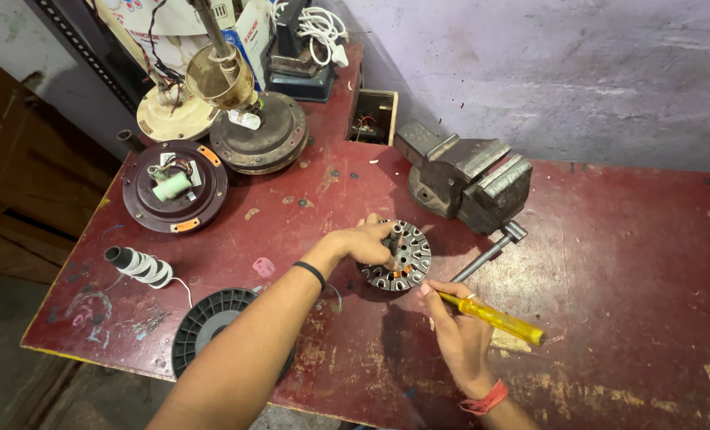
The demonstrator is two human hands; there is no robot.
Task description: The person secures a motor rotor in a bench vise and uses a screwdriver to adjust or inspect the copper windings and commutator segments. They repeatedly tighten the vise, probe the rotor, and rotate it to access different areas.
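A person's left hand grips a round slotted metal stator lying on a red workbench. The right hand is closed around a yellow-handled screwdriver, tip at the stator's edge. A grey vise stands just behind; fan motors sit well apart at far left.

One head-worn camera looks steeply down, close over the red bench, facing the wall.
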